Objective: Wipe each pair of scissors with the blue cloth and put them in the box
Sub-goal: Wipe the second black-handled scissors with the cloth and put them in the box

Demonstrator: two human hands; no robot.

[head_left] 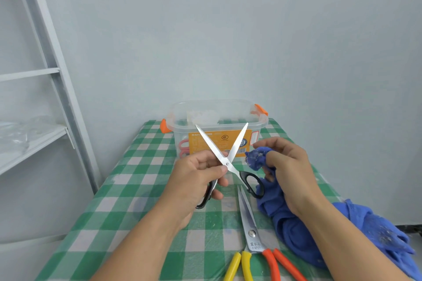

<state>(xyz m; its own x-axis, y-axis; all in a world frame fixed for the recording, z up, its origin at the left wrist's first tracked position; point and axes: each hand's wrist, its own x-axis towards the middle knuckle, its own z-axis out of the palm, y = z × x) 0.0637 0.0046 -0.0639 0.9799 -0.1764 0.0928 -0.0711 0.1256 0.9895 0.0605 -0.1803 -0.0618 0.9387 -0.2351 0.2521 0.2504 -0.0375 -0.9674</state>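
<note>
My left hand [196,178] grips one black handle of a pair of scissors [230,155], thumb by the pivot; the blades are spread wide open and point up in front of the box. My right hand [287,166] holds a bunched part of the blue cloth [285,223] just right of the blades, apart from them. The rest of the cloth trails down onto the table. The clear plastic box [258,124] with orange latches stands at the table's far end; pink scissor handles [183,147] show through its wall.
Orange-handled scissors [253,232] lie closed on the green checked tablecloth [127,201] near the front edge. Yellow handles [239,264] of another tool lie beside them. A white shelf unit [45,102] stands at the left. A plain wall is behind the table.
</note>
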